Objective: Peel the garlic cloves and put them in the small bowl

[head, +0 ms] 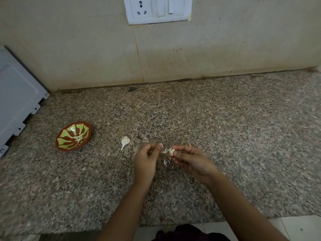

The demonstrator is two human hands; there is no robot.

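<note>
My right hand (188, 161) pinches a pale garlic clove (172, 151) between thumb and fingers above the granite counter. My left hand (147, 160) is close beside it, thumb and fingers pinched on a thin strip of papery skin (165, 151) that still hangs from the clove. An unpeeled garlic clove (125, 141) with a tail lies on the counter to the left of my hands. Farther left stands the small red bowl (61, 146) with a green pattern, tilted toward me, with a small pale piece inside. Loose skin flakes (166, 162) lie on the counter under my hands.
A white appliance (15, 101) stands at the far left edge against the tiled wall. A switch and socket plate (157, 9) is on the wall above. The counter's front edge (173, 222) runs just below my forearms, with floor tiles beyond.
</note>
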